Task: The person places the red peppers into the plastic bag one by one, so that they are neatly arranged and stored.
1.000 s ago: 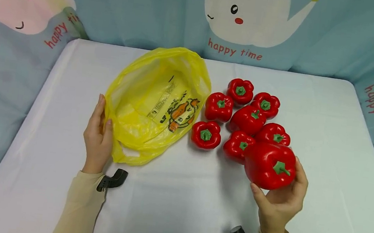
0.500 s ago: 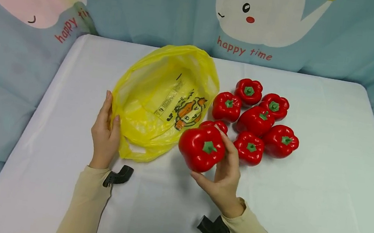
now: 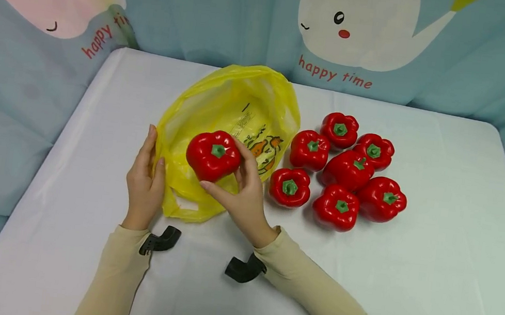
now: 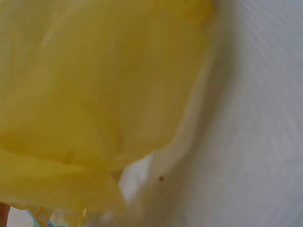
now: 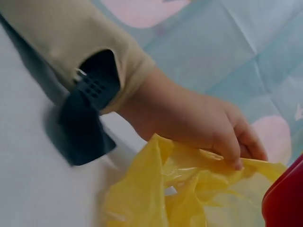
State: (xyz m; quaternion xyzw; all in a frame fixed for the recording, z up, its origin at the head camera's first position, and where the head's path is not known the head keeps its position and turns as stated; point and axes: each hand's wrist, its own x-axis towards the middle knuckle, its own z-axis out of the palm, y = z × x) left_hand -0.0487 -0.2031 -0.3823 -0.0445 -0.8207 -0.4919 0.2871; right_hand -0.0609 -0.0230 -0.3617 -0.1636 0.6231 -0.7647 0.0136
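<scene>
The yellow plastic bag (image 3: 201,112) lies with its mouth open on the white table. My left hand (image 3: 145,187) pinches the bag's left rim between thumb and fingers; the right wrist view also shows this left hand (image 5: 199,123) on the rim of the bag (image 5: 142,189). Over the bag's opening, my right hand (image 3: 248,198) grips a red bell pepper (image 3: 207,160) with a green stem. That pepper (image 5: 289,198) shows at the right edge of the right wrist view. The left wrist view is mostly filled by the bag (image 4: 94,94).
Several more red peppers (image 3: 335,207) stand in a cluster on the white table (image 3: 438,251), right of the bag. A blue curtain (image 3: 231,15) with printed cartoon figures hangs behind and beside the table. Each wrist carries a black device (image 3: 241,270).
My right hand has carried the gripped pepper leftward from the cluster to over the bag. My left hand still holds the rim, and the head view has shifted slightly.
</scene>
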